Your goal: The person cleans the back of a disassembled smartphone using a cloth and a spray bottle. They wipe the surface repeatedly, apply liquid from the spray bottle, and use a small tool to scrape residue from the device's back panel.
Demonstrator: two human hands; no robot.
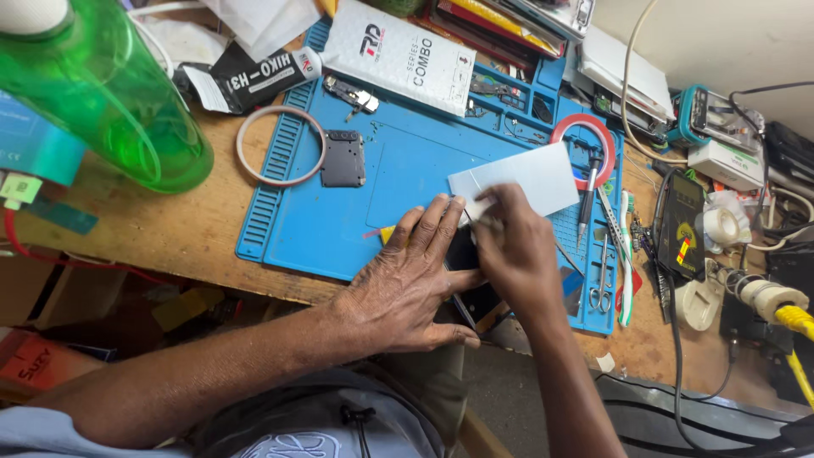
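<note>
A dark flat phone (465,254) lies at the near edge of the blue silicone work mat (339,229), mostly hidden beneath both hands. The left hand (405,284) lies flat and open across it, fingers spread and pressing down. The right hand (515,250) is curled shut just beside it, fingertips pinching something small at the corner of a white rectangular sheet (517,180); what it pinches is too small to tell. The sheet lies just beyond the right hand, touching it.

Right of the right hand, a pen-like tool (587,199), tweezers (612,222) and small scissors (600,293) lie close together along the mat's right side, crowding that way. A red tape ring (582,140) sits beyond the sheet. Further right, off the mat, stands a dark multimeter (683,222) among cables.

Beyond the left hand the middle of the mat is bare, giving open room. Further out to the left lie a small dark square plate (343,159) and a pale ring (280,146), with a green plastic bottle (110,93) well apart at the far left. A white packet (398,55) rests on the mat's far edge. The wooden bench edge (212,263) runs just under the left wrist.
</note>
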